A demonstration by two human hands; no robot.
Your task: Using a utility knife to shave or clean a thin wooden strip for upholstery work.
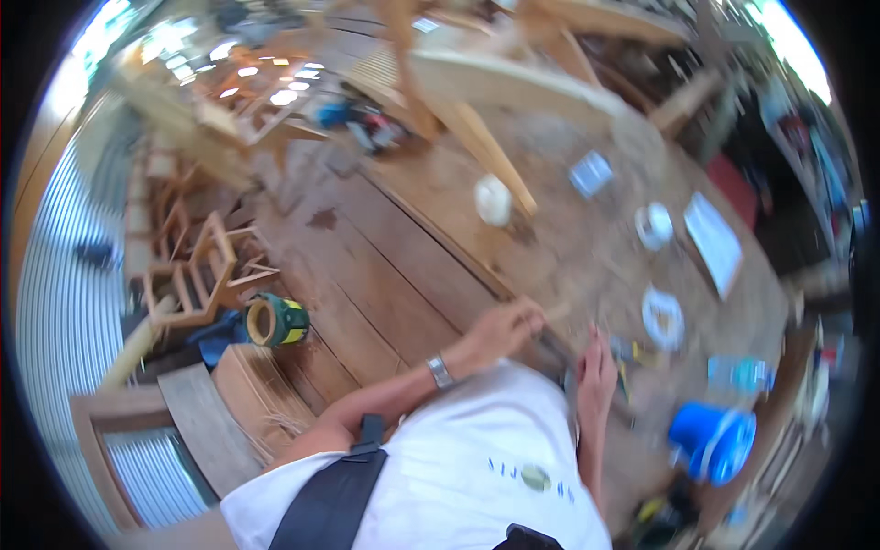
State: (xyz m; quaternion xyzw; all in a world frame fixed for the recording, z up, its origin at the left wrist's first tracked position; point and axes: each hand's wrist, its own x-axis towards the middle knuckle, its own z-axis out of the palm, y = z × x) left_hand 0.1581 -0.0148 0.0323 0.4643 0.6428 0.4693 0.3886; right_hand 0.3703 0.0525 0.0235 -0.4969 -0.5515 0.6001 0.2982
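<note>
Curling at the near edge of the brown wooden worktop (573,252), the bare left hand (509,328) has a silver band-shaped watch (440,370) on its wrist. A thin, pale, blurred strip (557,311) shows just beyond its fingertips; whether the left grip is clamped on it, I cannot tell. The bare right hand (597,364) is farther right along that same edge, its fingertips drawn close, but blur hides whether its grip holds anything. Just right of it lies a small yellow-and-dark tool (632,350), its kind unclear.

Farther in on the worktop lie a flat white ring (650,319) and a round white roll (648,220), with a white rectangular sheet (713,244) toward the right edge. A clear turquoise plastic bottle (741,374) lies near that edge, and a blue plastic bucket (708,438) sits by the lower right corner. Toward the far end, a pale blue rectangular packet (590,174) and a rounded white object (493,200) flank a slanting light-brown wooden leg (490,160).
</note>
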